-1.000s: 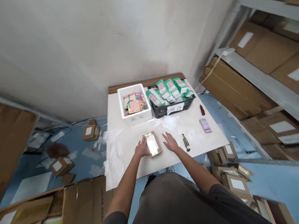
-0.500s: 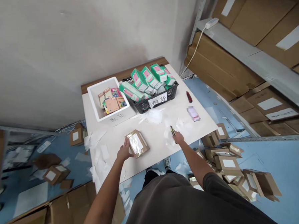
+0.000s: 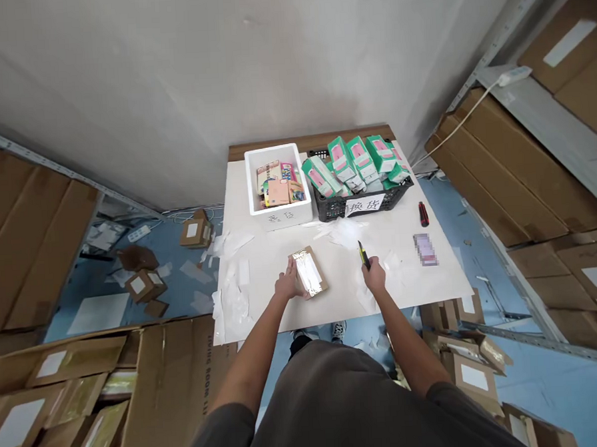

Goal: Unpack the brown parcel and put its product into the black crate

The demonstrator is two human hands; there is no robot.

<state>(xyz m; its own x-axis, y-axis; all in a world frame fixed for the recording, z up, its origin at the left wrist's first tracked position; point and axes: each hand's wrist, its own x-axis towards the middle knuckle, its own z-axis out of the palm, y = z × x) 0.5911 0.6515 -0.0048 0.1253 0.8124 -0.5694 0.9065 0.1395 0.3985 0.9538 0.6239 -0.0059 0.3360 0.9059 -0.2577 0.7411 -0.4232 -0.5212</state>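
Note:
A small cardboard box, with clear tape and a white label on top, lies on the white table. My left hand grips its left side, fingers along the edge and thumb near the front corner. To the right of the box, my right hand is closed round a black and yellow utility knife, whose tip points away from me. Whether its blade is out is too small to tell. Crumpled white wrapping lies beyond the two hands.
At the back stand a white foam box of small packs and a black basket of green-pink cartons. A red and black cutter and a blurred flat item lie at right. Opened boxes litter the floor; shelves flank the table.
The camera view has swung left, so the table appears further right. The knife now angles more plainly forward in my right hand. My left hand stays at the box.

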